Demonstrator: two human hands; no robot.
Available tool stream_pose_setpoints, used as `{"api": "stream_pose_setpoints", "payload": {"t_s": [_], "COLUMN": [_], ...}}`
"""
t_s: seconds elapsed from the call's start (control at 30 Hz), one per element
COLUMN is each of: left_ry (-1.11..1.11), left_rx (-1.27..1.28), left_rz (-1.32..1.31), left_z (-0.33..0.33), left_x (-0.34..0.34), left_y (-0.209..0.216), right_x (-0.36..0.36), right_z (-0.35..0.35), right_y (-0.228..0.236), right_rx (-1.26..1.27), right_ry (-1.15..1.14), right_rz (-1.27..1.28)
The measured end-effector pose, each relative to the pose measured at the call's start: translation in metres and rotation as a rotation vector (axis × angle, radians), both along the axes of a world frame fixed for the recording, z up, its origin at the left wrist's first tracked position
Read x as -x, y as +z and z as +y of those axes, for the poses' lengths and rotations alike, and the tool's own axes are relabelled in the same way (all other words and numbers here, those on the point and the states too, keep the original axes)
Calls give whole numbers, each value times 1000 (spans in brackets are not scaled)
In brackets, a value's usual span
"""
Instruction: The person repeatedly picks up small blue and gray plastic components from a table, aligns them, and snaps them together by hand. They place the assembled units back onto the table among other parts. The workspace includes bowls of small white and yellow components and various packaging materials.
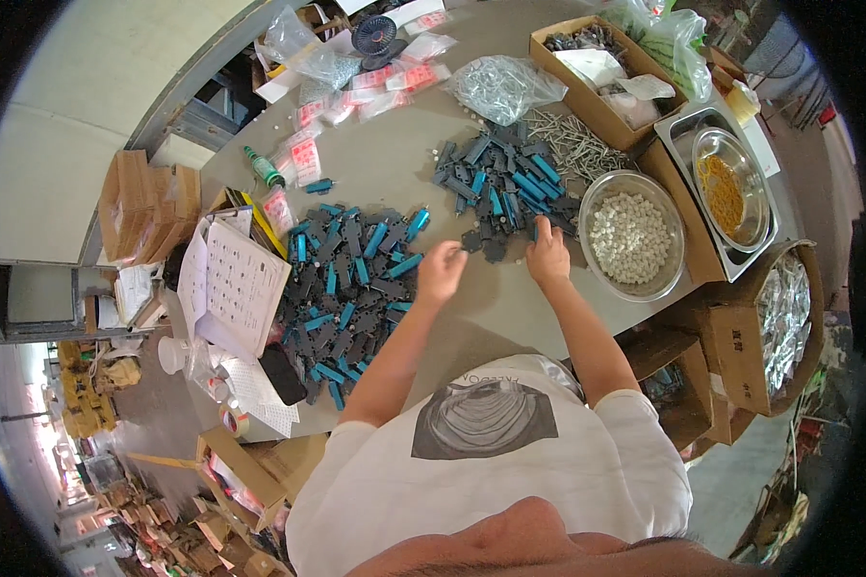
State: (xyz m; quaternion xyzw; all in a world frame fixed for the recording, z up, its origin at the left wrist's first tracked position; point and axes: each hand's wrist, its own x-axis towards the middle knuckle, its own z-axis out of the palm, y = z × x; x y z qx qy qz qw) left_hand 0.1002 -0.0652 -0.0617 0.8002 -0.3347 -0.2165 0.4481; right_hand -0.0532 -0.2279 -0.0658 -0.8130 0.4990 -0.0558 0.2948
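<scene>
My left hand (441, 272) is closed, its fingertips pinched beside a dark grey flat piece at the near edge of the far pile. Whatever lies between those fingers is too small to make out. Reaching into the right side of that pile of blue and dark grey plastic parts (491, 183), my right hand (548, 256) has its fingers closed on a small dark blue part (534, 230), mostly hidden. A larger heap of similar blue and dark grey parts (346, 288) spreads to the left of my left forearm. A steel bowl of small white pieces (633, 231) stands right of my right hand.
Long metal screws (577, 144) lie behind the bowl, near a clear plastic bag (505, 87). A cardboard box (601, 77) and a steel tray with a bowl of yellow bits (726, 197) line the right. Papers (241, 279), a black phone (282, 373) and a green bottle (264, 167) sit left.
</scene>
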Motion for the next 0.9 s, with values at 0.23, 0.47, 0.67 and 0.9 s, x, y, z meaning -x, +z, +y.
{"api": "stream_pose_setpoints", "payload": {"t_s": [0.23, 0.47, 0.67, 0.9], "left_ry": [-79, -52, -63, -84], "left_rx": [-364, -247, -302, -365], "left_rz": [-543, -559, -417, -404], "left_z": [-41, -10, -14, -8], "left_x": [-7, -1, 19, 16], "left_y": [-39, -54, -32, -41], "right_x": [31, 53, 55, 64], "right_z": [7, 19, 17, 16], "right_y": [9, -10, 13, 24], "right_rx": [0, 100, -792, -902], "right_ry": [-93, -183, -351, -266], "right_rz": [-157, -502, -482, -445]}}
